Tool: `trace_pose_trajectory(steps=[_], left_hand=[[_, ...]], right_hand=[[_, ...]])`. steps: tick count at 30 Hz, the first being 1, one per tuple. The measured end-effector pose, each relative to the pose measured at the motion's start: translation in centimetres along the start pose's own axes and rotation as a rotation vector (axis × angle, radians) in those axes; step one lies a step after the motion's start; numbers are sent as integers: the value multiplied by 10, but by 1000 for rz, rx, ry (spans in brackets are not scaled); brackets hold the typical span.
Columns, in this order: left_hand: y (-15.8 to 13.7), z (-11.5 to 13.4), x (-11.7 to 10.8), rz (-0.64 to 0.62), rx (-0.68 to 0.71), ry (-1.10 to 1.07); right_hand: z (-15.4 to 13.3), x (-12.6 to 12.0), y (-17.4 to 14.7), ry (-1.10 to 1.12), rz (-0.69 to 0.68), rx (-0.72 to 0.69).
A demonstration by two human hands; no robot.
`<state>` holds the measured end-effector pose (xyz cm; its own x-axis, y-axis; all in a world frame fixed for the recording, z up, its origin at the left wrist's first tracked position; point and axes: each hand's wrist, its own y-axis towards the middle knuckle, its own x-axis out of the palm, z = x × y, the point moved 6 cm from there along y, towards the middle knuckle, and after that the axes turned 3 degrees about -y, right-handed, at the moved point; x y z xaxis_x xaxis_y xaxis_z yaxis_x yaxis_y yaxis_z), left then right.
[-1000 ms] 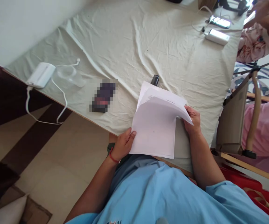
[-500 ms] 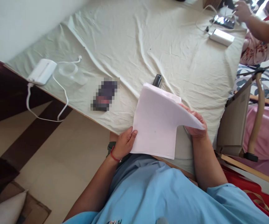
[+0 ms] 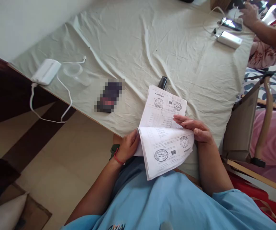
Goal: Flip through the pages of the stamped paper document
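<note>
A stack of white printed papers (image 3: 163, 115) with round stamps lies at the near edge of a table covered in a pale cloth (image 3: 138, 41). Its upper sheets are folded down toward me, showing their printed side. My left hand (image 3: 127, 147), with a red thread on the wrist, grips the stack's left edge at the fold. My right hand (image 3: 195, 129) rests across the fold on the right side, fingers pointing left and pressing the sheets. A small black object (image 3: 162, 82) lies just beyond the papers.
A blurred dark phone (image 3: 109, 96) lies left of the papers. A white power bank (image 3: 46, 71) with a cable sits at the table's left edge. Another person's hand (image 3: 248, 14) touches a phone (image 3: 231, 24) beside a second power bank (image 3: 229, 39) at far right. A chair (image 3: 245, 124) stands right.
The top sheets, lifted by my right hand earlier, have been flipped down toward me, exposing stamped print. My right hand now lies on the fold. The other person's hand reached to the far phone.
</note>
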<state>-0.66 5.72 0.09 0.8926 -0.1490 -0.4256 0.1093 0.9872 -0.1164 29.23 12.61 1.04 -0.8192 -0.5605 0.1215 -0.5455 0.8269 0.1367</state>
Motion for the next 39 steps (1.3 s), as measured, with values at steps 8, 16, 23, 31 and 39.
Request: trace_pose_trajectory(steps=[8, 16, 23, 31, 39], left_hand=[[0, 0, 2, -38, 9, -47], [-1, 0, 2, -11, 33, -16], [-3, 4, 3, -45, 62, -55], [-2, 3, 2, -26, 55, -16], [-3, 0, 3, -32, 55, -13]], right_hand=[[1, 22, -3, 104, -656, 15], [14, -27, 0, -180, 545, 51], [22, -46, -2, -247, 899, 9], [23, -44, 0, -270, 841, 64], [29, -45, 1, -223, 834, 79]])
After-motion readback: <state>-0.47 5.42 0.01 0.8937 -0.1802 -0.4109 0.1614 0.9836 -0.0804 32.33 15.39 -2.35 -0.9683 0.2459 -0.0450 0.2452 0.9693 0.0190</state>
